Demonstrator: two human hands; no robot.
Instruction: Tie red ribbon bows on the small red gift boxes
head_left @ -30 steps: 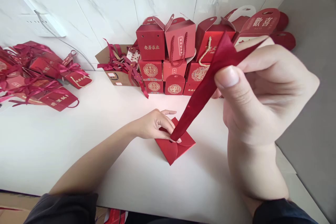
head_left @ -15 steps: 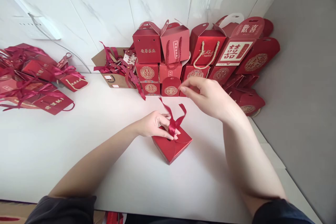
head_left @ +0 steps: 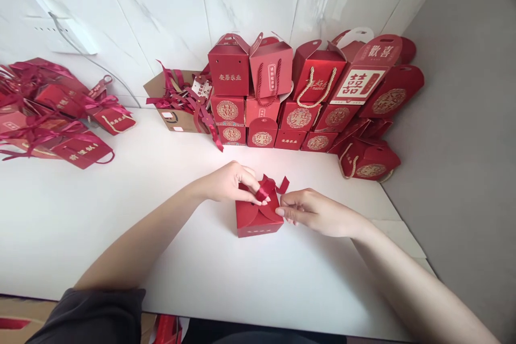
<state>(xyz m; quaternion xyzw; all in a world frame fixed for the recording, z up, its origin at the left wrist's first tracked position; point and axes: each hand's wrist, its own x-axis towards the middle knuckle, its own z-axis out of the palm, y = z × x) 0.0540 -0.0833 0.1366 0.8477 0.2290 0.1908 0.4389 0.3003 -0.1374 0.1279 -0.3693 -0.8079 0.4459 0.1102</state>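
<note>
A small red gift box [head_left: 260, 223] stands on the white table, its curved top flaps folded together. A dark red satin ribbon [head_left: 266, 188] rises from its top, one loose end curling to the right. My left hand [head_left: 230, 183] is closed, pinching the ribbon between thumb and fingers just above the flaps. At the box's right top edge is my right hand [head_left: 322, 212], fingers curled and thumb tip at the corner. Whether anything lies between those fingers cannot be made out.
Stacked red gift boxes [head_left: 262, 110] line the tiled wall, several with rope handles. To their left is a brown cardboard box [head_left: 177, 121] holding ribbons and tags. Ribbon-tied red boxes [head_left: 60, 113] are piled at far left. A grey wall [head_left: 463, 118] bounds the right side.
My right hand has come down from above the stacked boxes to the gift box's right edge. The gift box has turned so its lettered side faces me. My left hand still pinches the ribbon.
</note>
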